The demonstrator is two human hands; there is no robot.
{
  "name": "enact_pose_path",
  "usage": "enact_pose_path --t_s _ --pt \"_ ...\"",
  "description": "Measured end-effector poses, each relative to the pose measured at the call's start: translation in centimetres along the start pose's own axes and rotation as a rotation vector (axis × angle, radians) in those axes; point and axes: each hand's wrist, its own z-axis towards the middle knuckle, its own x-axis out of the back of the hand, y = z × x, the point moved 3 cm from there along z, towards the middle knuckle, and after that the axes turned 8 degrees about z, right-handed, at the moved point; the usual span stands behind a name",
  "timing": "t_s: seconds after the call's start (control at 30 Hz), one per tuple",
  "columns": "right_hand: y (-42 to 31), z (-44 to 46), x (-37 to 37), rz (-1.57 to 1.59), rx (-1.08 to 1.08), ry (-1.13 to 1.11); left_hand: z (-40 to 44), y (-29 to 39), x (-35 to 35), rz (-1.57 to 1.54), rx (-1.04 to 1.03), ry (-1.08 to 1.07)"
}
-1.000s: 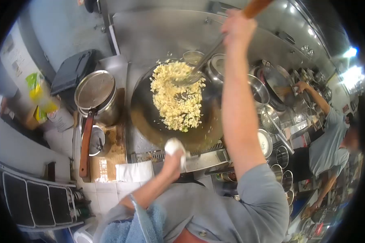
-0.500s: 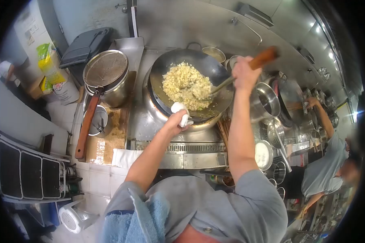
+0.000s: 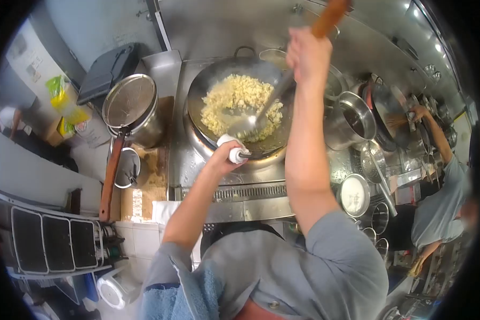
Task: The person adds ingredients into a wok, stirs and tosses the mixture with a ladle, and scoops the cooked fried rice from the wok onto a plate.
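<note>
A dark wok (image 3: 197,85) sits on the stove with loose, pale yellow fried rice (image 3: 245,90) spread in it. At the wok's near edge, my left hand (image 3: 222,161) is closed round its handle through a folded white cloth (image 3: 229,142); the dark handle end pokes out of the cloth. My right hand (image 3: 310,56) grips the wooden handle of a long ladle (image 3: 274,101), raised high with the shaft slanting down to the left. The ladle's metal bowl rests low in the wok against the rice, close to the near rim.
To the left, a round mesh strainer (image 3: 129,101) with a wooden handle lies over a metal pot (image 3: 144,128). On the right stand a steel saucepan (image 3: 352,120) and a bowl of white contents (image 3: 353,196). Another person (image 3: 437,202) works at a second wok (image 3: 392,114) farther right.
My right hand has risen and moved away from me, steepening the ladle. Its bowl has come toward the near left of the wok, and the rice has shifted. My left hand keeps its hold.
</note>
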Motion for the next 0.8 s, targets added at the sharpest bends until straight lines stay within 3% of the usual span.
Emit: enact_pose_path --t_s 0.07,0.13,0.17,0.23,0.3,0.33,0.37,0.4,0.5,0.63,0.67,0.7,0.73,0.8 --pt "1.6 -4.2 1.5 -0.233 0.169 0.169 2.1 -2.9 0.6 0.018 -0.09 -0.013" --pt "4.5 -1.1 2.6 -0.048 0.175 0.247 -2.6 -4.8 -1.2 0.009 -0.143 0.067" --pt "3.2 0.8 2.9 0.032 0.083 0.186 -6.4 -6.2 -1.8 -0.046 -0.117 0.129" --pt "-1.9 2.0 2.9 0.105 -0.014 0.083 -13.4 -8.2 -1.5 -0.062 -0.18 0.055" --pt "-6.2 -2.4 2.6 0.086 -0.043 0.026 -12.9 -6.3 -2.4 -0.047 -0.143 0.051" --pt "-5.0 -5.0 2.7 0.009 0.025 0.061 -11.2 -4.5 -2.5 -0.11 -0.026 0.118" --pt "-2.7 -7.0 2.1 -0.063 0.105 0.086 -6.6 -3.2 -1.2 -0.124 -0.057 -0.043" --pt "-0.9 -8.5 1.6 -0.136 0.185 0.117 -4.1 -2.9 -1.0 -0.094 -0.092 0.044" --pt "0.8 -3.1 1.7 -0.202 0.236 0.169 -6.9 -7.6 -0.7 -0.033 -0.186 0.009" --pt "-6.4 -4.4 1.1 0.053 0.015 0.017 -12.8 -9.4 -0.8 -0.035 -0.157 -0.038" --pt "-6.1 -7.0 1.0 -0.052 0.101 0.101 -12.6 -5.9 -2.5 -0.052 -0.002 0.056" --pt "-5.1 -9.4 0.6 -0.154 0.19 0.176 -8.2 -4.1 -1.5 -0.006 -0.141 -0.049" --pt "-3.8 -11.0 0.2 -0.253 0.277 0.252 -6.5 -2.2 -2.3 -0.017 -0.173 0.004" --pt "0.3 -9.3 -0.5 -0.295 0.413 0.328 -3.4 -5.0 -1.4 0.054 -0.153 0.037"
